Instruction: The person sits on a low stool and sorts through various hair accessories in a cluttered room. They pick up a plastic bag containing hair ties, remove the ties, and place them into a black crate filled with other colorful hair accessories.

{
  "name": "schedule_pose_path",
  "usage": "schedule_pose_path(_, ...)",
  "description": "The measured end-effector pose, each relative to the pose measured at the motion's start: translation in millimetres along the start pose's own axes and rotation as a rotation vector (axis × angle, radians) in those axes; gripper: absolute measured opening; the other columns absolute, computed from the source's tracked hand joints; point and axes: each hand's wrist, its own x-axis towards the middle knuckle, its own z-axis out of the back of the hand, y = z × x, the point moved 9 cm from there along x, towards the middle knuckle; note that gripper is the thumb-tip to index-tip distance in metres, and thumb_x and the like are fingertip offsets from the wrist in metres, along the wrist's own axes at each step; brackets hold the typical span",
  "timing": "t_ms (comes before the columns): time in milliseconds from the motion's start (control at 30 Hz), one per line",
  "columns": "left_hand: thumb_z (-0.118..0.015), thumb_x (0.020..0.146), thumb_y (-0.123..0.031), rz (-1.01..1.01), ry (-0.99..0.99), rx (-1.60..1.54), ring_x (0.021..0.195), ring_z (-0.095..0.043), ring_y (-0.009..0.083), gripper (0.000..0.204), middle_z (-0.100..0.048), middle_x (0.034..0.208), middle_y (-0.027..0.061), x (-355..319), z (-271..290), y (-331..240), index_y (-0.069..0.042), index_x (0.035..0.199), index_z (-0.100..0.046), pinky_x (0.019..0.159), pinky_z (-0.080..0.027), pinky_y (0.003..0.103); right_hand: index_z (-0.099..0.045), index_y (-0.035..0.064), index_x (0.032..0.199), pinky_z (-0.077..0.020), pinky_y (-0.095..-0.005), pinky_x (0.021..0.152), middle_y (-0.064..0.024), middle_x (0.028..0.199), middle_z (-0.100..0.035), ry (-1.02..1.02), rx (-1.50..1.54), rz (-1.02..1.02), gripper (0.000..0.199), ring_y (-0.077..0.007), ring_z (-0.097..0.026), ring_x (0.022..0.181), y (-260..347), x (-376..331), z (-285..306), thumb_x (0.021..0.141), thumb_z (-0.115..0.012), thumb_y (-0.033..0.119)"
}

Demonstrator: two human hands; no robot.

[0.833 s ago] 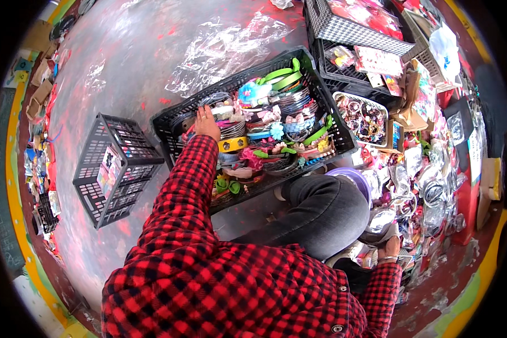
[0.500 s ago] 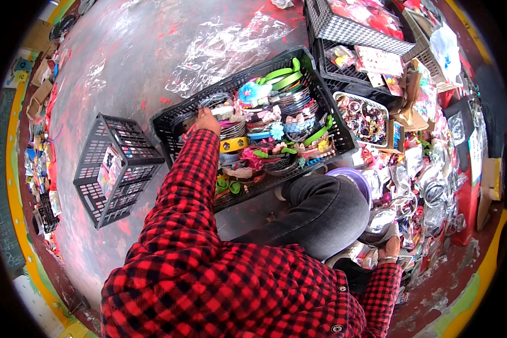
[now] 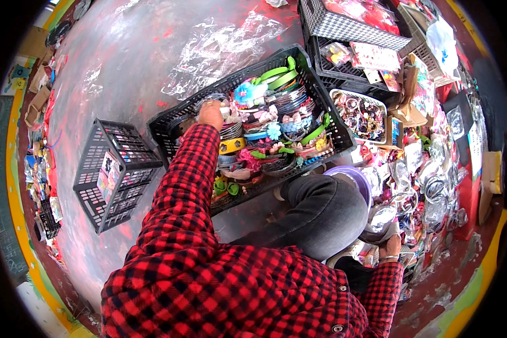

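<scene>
A black plastic crate [image 3: 248, 199] in front of me holds several rows of headbands [image 3: 288, 102], among them bright green ones, a blue flower and a yellow band [image 3: 231, 146]. My left hand [image 3: 210, 115] reaches into its far left part, on top of the headbands. Its fingers are bent and pressed together, and what they hold, if anything, is hidden. Low on the right, beside my bent leg [image 3: 327, 211], my right hand [image 3: 390, 248] rests against a grey object, possibly a shoe. Most of that hand's fingers are out of sight.
An open-sided black crate [image 3: 115, 174] stands at the left. Clear plastic film [image 3: 219, 53] lies on the floor beyond. Stacked crates [image 3: 357, 25], a white basket of hair ties [image 3: 359, 115], a purple basin [image 3: 357, 179] and a pile of plastic-wrapped goods [image 3: 428, 180] fill the right.
My left hand has shifted slightly right over the headbands, its back now turned more upward. The whole view has drifted a little. My right hand stays where it was.
</scene>
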Motion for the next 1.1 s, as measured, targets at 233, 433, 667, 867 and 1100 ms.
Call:
schedule_pose_path(233,-0.047,0.081,-0.011,0.315,0.359,0.090,0.094,-0.058,0.0342,0.024,-0.060,0.102,0.0193,27,-54,18,-0.004,0.100,-0.060,0.083,-0.045,0.042,-0.052,0.0056,0.114,-0.0467,-0.0381,0.083,-0.0057,0.107,-0.058,0.024,1.635,-0.132,0.030,-0.0210,-0.056,0.097,-40,10,-46,0.089,-0.043,0.020)
schedule_pose_path(433,-0.049,0.082,-0.021,0.394,0.378,0.070,0.093,-0.059,0.0352,0.028,-0.059,0.103,0.0209,34,-69,35,-0.003,0.102,-0.060,0.082,-0.046,0.043,-0.052,0.0055,0.115,-0.0450,-0.0376,0.086,-0.0051,0.109,-0.057,-0.011,1.611,-0.428,0.032,-0.0212,-0.055,0.099,-26,6,-43,0.093,-0.036,0.023)
schedule_pose_path(667,-0.050,0.082,-0.024,0.269,0.491,0.068,0.092,-0.059,0.0348,0.030,-0.060,0.102,0.0212,35,-69,36,-0.004,0.102,-0.060,0.081,-0.046,0.042,-0.042,0.0066,0.126,-0.0370,-0.0374,0.097,-0.0055,0.123,-0.049,0.073,1.074,-0.123,0.037,-0.0205,-0.047,0.112,-71,20,-67,0.092,-0.032,0.016)
schedule_pose_path(867,-0.054,0.080,-0.033,0.227,0.564,0.035,0.091,-0.059,0.0334,0.035,-0.061,0.097,0.0217,39,-80,43,-0.005,0.101,-0.060,0.080,-0.046,0.041,-0.040,0.0067,0.128,-0.0372,-0.0365,0.097,-0.0059,0.124,-0.048,0.080,1.069,-0.059,0.039,-0.0207,-0.045,0.114,-78,16,-77,0.091,-0.031,0.014)
schedule_pose_path(1100,-0.052,0.082,-0.032,0.245,0.515,0.117,0.093,-0.059,0.0332,0.033,-0.060,0.100,0.0205,22,-45,36,-0.005,0.100,-0.060,0.081,-0.046,0.041,-0.051,0.0038,0.111,-0.0458,-0.0325,0.075,-0.0061,0.101,-0.056,-0.016,1.572,-0.274,0.028,-0.0177,-0.054,0.089,-21,9,-42,0.091,-0.036,0.016)
